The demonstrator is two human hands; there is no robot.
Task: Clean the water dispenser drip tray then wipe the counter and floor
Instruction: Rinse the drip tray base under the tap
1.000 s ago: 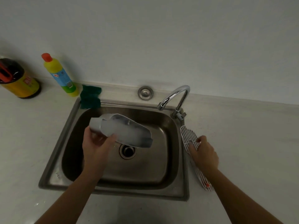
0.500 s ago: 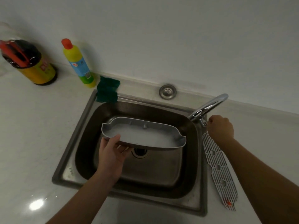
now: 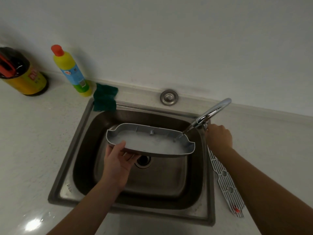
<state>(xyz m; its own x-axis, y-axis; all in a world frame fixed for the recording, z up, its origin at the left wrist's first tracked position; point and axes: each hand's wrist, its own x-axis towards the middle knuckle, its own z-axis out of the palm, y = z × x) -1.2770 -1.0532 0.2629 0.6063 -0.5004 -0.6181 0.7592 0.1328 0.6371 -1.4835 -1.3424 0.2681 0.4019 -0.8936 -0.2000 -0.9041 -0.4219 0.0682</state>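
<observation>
Water now runs from the faucet (image 3: 211, 112) into the drip tray (image 3: 149, 141), which the left hand (image 3: 118, 160) grips level over the sink (image 3: 71, 150) to catch it, while the right hand (image 3: 219, 137) is closed at the faucet's base, presumably on its handle.

We see two bare forearms, no sleeves reaching into view. Our left hand (image 3: 116, 164) has no glove, ring or watch showing; the thumb nail looks short and unpainted. Our right hand (image 3: 219, 138) is likewise uncovered, with nothing on the wrist. Its nails can't be made out.
</observation>
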